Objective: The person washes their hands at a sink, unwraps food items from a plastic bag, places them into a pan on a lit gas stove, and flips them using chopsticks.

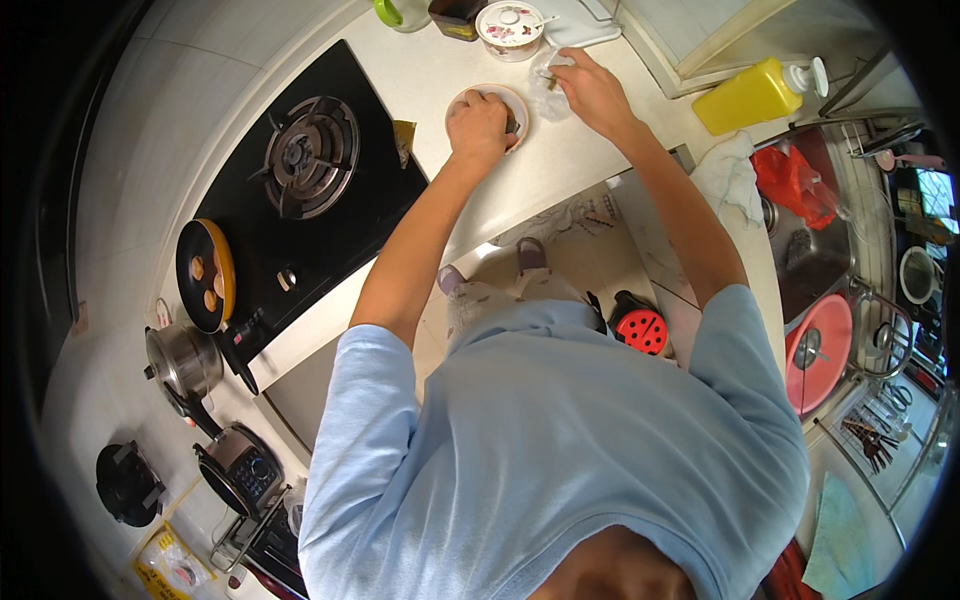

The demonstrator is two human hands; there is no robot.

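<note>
On the pale countertop (559,154), my left hand (480,124) reaches over a small round bowl (459,99) with a dark rim of something visible beside the fingers. What its fingertips hold, if anything, is hidden. To the right, my right hand (589,86) has its thumb and fingers closed on a clear plastic bag (551,105), which has a bit of brownish content. A lidded floral ceramic pot (511,34) stands just behind the bag. A torn brown-green packet or wrapper (404,141) lies at the cooktop's edge, left of the bowl.
Left is a black gas cooktop (360,195); a yellow frying pan (225,262) with several brown pieces sits on its far-left end. A yellow pump bottle (750,97), a white cloth (726,176) and the sink (810,255) with a pink basin (836,345) are at right.
</note>
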